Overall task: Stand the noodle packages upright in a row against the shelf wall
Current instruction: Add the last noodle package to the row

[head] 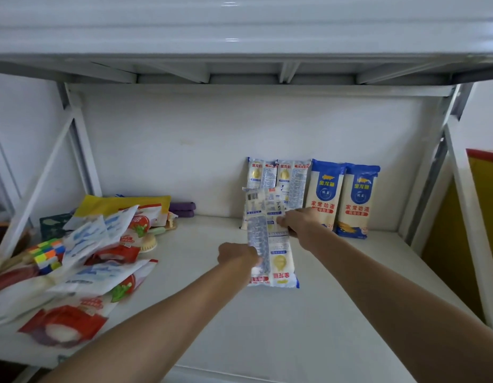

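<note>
Gripping one noodle package (pixel 270 241), both hands (pixel 237 257) partly hide the upright packages (pixel 317 194) behind.

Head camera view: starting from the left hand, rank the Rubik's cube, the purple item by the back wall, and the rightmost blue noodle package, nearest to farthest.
From the left hand:
1. Purple item, behind and to its left, by the back wall.
2. Rightmost blue noodle package, far right, upright against the wall.
3. Rubik's cube, far left in the pile.
The first two are fairly close to call.
</note>
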